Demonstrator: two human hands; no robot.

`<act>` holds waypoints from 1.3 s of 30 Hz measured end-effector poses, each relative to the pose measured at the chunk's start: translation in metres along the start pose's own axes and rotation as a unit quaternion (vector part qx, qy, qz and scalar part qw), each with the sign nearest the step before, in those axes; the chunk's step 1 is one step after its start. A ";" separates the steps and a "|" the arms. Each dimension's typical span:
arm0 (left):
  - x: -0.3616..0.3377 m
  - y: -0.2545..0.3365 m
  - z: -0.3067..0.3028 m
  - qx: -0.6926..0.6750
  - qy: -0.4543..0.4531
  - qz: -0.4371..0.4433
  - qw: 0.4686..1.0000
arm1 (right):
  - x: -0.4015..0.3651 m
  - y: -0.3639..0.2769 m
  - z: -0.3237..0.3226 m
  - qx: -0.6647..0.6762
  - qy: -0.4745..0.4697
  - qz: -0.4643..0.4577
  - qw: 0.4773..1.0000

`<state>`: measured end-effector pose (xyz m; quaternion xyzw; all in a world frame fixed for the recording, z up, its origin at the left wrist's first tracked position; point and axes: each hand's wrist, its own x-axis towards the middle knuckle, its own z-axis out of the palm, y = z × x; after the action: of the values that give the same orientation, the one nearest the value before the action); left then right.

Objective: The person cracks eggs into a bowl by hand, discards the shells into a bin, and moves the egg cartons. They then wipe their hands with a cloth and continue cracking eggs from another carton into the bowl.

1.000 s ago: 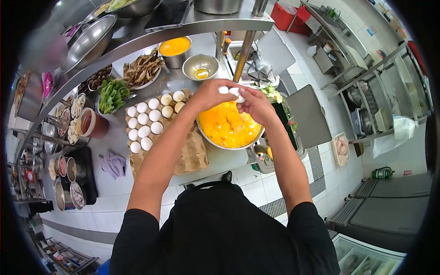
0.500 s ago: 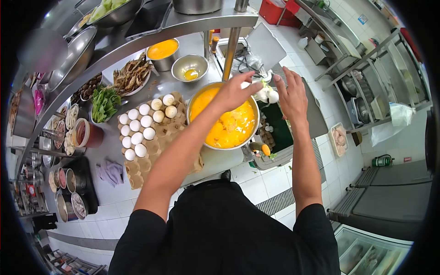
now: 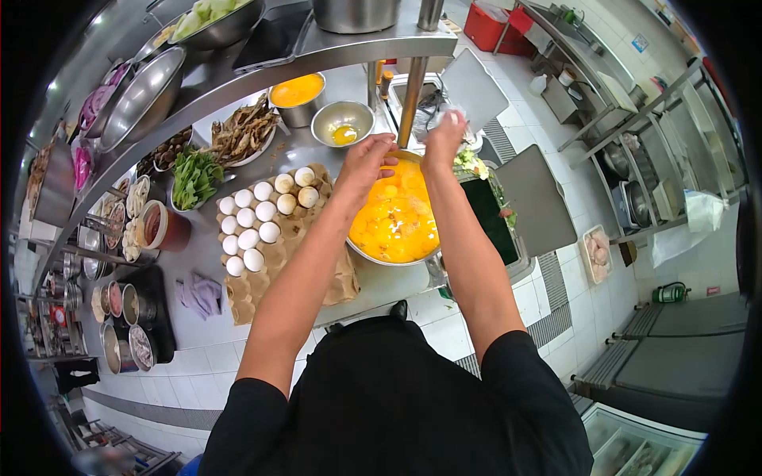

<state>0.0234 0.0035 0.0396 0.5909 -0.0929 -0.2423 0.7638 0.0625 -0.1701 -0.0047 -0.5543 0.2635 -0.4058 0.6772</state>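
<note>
A large steel bowl [image 3: 371, 258] of yellow beaten eggs [image 3: 394, 226], with some whole yolks, stands in front of me. My left hand [image 3: 367, 165] is over its far left rim, fingers bent and apart, nothing visible in them. My right hand [image 3: 444, 144] is past the bowl's far right rim, fingers closed and slightly blurred. Something small and white shows at its fingertips; I cannot tell what it is. Left of the bowl, a cardboard egg tray [image 3: 298, 270] holds several eggs [image 3: 248, 238] and many bare cups. A small steel bowl [image 3: 343, 113] behind contains a little egg.
A dark green bin [image 3: 488, 218] with scraps along its edge stands to the right. The shelf post [image 3: 412, 103] rises just behind the big bowl. Behind are a pot of yellow liquid [image 3: 298, 91], greens [image 3: 197, 178] and dried brown food [image 3: 242, 135]. A purple cloth [image 3: 200, 295] lies at left.
My left hand has drawn back left from the bin side to the bowl's far left rim. My right hand has moved left and its fingers have closed. The view has shifted slightly.
</note>
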 end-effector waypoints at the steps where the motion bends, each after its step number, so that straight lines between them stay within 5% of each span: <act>1: 0.000 0.002 -0.003 0.027 0.002 0.008 1.000 | -0.006 -0.018 -0.005 0.003 -0.180 0.121 0.976; 5: 0.004 0.008 -0.003 0.131 0.010 0.045 0.990 | -0.021 -0.043 -0.023 0.083 -0.240 0.185 0.949; 8: 0.009 0.014 -0.003 0.230 -0.013 0.155 0.961 | -0.039 -0.068 -0.047 0.090 -0.329 0.226 0.913; 11: 0.007 0.019 -0.009 0.223 -0.139 0.124 0.957 | -0.048 -0.071 -0.066 0.041 -0.415 0.281 0.864; 15: -0.005 0.010 -0.019 0.318 -0.134 0.087 0.934 | -0.056 -0.078 -0.076 -0.085 -0.486 0.234 0.838; 17: -0.012 0.004 -0.019 0.392 -0.093 0.155 0.902 | -0.064 -0.099 -0.076 -0.349 -0.490 0.041 0.798; 19: -0.018 0.003 -0.010 0.436 -0.071 0.202 0.874 | -0.063 -0.089 -0.079 -0.364 -0.485 0.021 0.795; 20: -0.020 0.003 -0.002 0.480 -0.051 0.251 0.839 | -0.065 -0.087 -0.079 -0.297 -0.468 0.036 0.831; 25: -0.046 0.004 0.051 0.370 -0.029 0.275 0.887 | -0.058 -0.089 -0.096 -0.130 -0.342 0.037 0.930; 27: -0.059 0.007 0.047 0.389 0.012 0.395 0.832 | -0.040 -0.092 -0.120 -0.101 -0.303 0.066 0.945; 31: -0.118 0.043 -0.026 0.318 0.048 0.211 0.923 | -0.005 -0.097 -0.183 -0.168 -0.212 0.094 0.958; 32: -0.133 0.045 -0.055 0.300 0.097 0.189 0.930 | 0.002 -0.090 -0.199 -0.368 -0.189 -0.034 0.910; 33: -0.150 0.037 -0.085 0.239 0.193 0.188 0.933 | 0.007 -0.080 -0.212 -0.545 -0.151 -0.163 0.808; 34: -0.174 0.048 -0.114 0.313 0.269 0.168 0.895 | 0.012 -0.069 -0.222 -0.543 -0.153 -0.161 0.810; 36: -0.211 0.030 -0.182 0.418 0.380 0.072 0.822 | 0.021 -0.051 -0.227 -0.563 -0.089 -0.482 0.666; 38: -0.239 0.020 -0.195 0.463 0.413 -0.007 0.784 | -0.038 -0.078 -0.163 -0.382 -0.226 -0.199 0.874; 39: -0.244 0.006 -0.201 0.476 0.400 -0.021 0.783 | -0.061 -0.075 -0.133 -0.342 -0.292 -0.119 0.885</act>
<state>-0.1004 0.2944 0.0232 0.9250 0.1296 0.0743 0.3493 -0.0965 -0.1942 0.0294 -0.8722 0.1079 -0.1879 0.4386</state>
